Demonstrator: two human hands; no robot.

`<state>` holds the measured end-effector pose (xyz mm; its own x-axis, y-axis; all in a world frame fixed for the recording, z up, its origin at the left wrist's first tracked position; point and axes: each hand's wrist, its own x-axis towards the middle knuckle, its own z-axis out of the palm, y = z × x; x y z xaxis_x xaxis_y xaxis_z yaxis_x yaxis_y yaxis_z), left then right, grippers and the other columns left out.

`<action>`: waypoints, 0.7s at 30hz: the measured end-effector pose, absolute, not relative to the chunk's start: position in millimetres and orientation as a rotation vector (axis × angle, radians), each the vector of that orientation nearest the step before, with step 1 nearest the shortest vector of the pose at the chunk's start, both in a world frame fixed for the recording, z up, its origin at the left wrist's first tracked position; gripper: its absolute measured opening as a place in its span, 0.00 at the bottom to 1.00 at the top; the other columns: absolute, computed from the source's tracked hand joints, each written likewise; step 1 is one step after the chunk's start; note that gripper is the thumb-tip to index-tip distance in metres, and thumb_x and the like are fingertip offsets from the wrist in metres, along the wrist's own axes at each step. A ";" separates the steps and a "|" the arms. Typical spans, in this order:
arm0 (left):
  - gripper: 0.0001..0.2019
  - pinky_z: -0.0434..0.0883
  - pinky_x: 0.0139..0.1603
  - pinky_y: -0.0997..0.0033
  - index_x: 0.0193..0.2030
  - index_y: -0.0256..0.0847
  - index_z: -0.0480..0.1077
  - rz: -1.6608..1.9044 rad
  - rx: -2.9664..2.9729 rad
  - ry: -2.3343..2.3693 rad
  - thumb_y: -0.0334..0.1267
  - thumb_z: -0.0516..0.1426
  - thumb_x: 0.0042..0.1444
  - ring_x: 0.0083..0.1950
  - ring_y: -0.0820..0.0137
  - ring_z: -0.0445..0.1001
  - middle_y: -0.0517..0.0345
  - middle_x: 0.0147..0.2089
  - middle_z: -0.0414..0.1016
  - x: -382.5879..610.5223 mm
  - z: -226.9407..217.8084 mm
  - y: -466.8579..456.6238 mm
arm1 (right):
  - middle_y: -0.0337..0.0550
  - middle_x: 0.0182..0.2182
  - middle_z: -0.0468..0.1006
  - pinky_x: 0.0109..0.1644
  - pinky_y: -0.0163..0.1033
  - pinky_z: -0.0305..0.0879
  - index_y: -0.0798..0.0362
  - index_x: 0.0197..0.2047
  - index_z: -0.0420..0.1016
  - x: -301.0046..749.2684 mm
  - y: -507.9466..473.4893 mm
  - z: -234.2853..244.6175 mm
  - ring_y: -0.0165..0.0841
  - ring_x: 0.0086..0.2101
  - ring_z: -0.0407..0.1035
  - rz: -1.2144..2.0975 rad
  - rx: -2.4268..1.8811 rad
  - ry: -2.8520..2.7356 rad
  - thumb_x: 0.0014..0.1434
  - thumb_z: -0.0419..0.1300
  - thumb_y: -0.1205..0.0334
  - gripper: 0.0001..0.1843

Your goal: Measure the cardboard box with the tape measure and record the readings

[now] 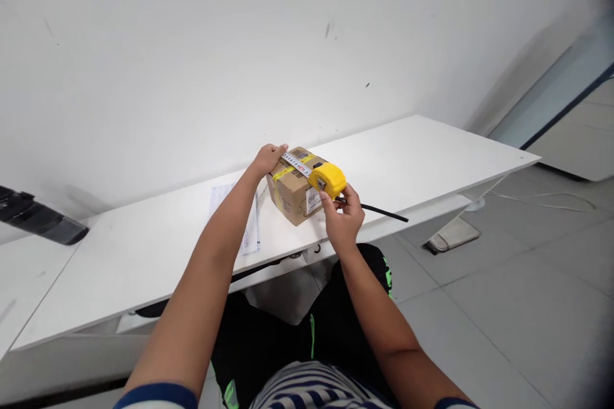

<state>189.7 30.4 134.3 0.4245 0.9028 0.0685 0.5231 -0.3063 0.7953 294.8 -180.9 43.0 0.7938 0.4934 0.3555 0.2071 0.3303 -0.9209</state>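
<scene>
A small cardboard box point(290, 198) bound with yellow tape stands on the white table point(384, 153). My right hand point(344, 217) grips a yellow tape measure point(329, 179) at the box's near right edge, and a black strap hangs from its case. The printed blade point(296, 164) is drawn out across the top of the box. At the far left edge of the box, my left hand point(271, 158) is closed at the blade's end; its fingertips are partly hidden. A white label point(313, 200) shows on the side of the box.
Printed papers point(250, 235) lie on the table left of the box, partly behind my left forearm. A black cylindrical object point(43, 216) juts in at the left. The wall point(192, 64) rises directly behind the table.
</scene>
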 end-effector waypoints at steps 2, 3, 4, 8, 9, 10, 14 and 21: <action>0.22 0.62 0.32 0.71 0.24 0.40 0.64 0.741 1.985 1.237 0.53 0.59 0.63 0.27 0.73 0.64 0.61 0.24 0.68 191.2 134.6 27.3 | 0.40 0.36 0.79 0.35 0.37 0.70 0.53 0.52 0.78 294.8 -180.4 42.9 0.27 0.27 0.64 0.206 -1.251 -0.666 0.54 0.67 0.41 0.30; 0.20 0.62 0.33 0.71 0.26 0.40 0.64 0.772 1.981 1.254 0.51 0.60 0.62 0.28 0.74 0.64 0.61 0.25 0.68 192.0 134.4 26.5 | 0.41 0.37 0.79 0.34 0.37 0.70 0.53 0.52 0.78 294.6 -179.8 42.9 0.27 0.28 0.64 0.195 -1.248 -0.666 0.54 0.67 0.41 0.30; 0.19 0.62 0.33 0.71 0.27 0.40 0.64 0.797 1.967 1.269 0.51 0.61 0.62 0.29 0.74 0.65 0.62 0.27 0.69 192.9 134.0 26.3 | 0.42 0.37 0.79 0.34 0.37 0.70 0.53 0.51 0.78 294.3 -179.2 43.2 0.28 0.29 0.65 0.181 -1.242 -0.668 0.54 0.67 0.41 0.29; 0.18 0.64 0.36 0.73 0.30 0.41 0.64 0.839 1.894 1.289 0.50 0.62 0.62 0.32 0.74 0.68 0.60 0.31 0.73 195.6 130.2 29.2 | 0.43 0.39 0.79 0.33 0.37 0.70 0.52 0.50 0.77 293.4 -177.1 44.5 0.30 0.32 0.67 0.146 -1.229 -0.670 0.53 0.67 0.42 0.27; 0.18 0.65 0.36 0.73 0.30 0.41 0.64 0.841 1.894 1.290 0.50 0.62 0.62 0.32 0.74 0.68 0.60 0.31 0.72 195.8 129.0 30.1 | 0.43 0.40 0.79 0.32 0.37 0.70 0.51 0.50 0.77 293.4 -176.8 44.5 0.30 0.32 0.67 0.145 -1.243 -0.664 0.54 0.67 0.41 0.27; 0.19 0.65 0.36 0.73 0.29 0.41 0.64 0.843 1.901 1.289 0.50 0.62 0.62 0.32 0.74 0.68 0.60 0.30 0.72 196.0 127.8 30.8 | 0.44 0.40 0.78 0.32 0.37 0.70 0.51 0.50 0.77 293.5 -176.7 44.2 0.30 0.32 0.68 0.142 -1.262 -0.654 0.54 0.66 0.41 0.28; 0.20 0.67 0.39 0.72 0.27 0.39 0.64 0.895 1.894 1.243 0.48 0.63 0.63 0.35 0.74 0.70 0.60 0.29 0.69 199.7 124.7 30.5 | 0.47 0.46 0.77 0.33 0.39 0.72 0.49 0.57 0.75 297.9 -176.7 37.2 0.33 0.36 0.69 0.146 -1.353 -0.676 0.57 0.63 0.38 0.32; 0.25 0.66 0.37 0.79 0.20 0.40 0.58 0.903 1.797 1.134 0.44 0.62 0.64 0.47 0.68 0.78 0.61 0.27 0.58 220.9 132.9 24.9 | 0.51 0.58 0.72 0.40 0.44 0.74 0.47 0.69 0.66 319.1 -174.2 15.9 0.39 0.47 0.75 -0.031 -1.413 -0.859 0.66 0.52 0.34 0.36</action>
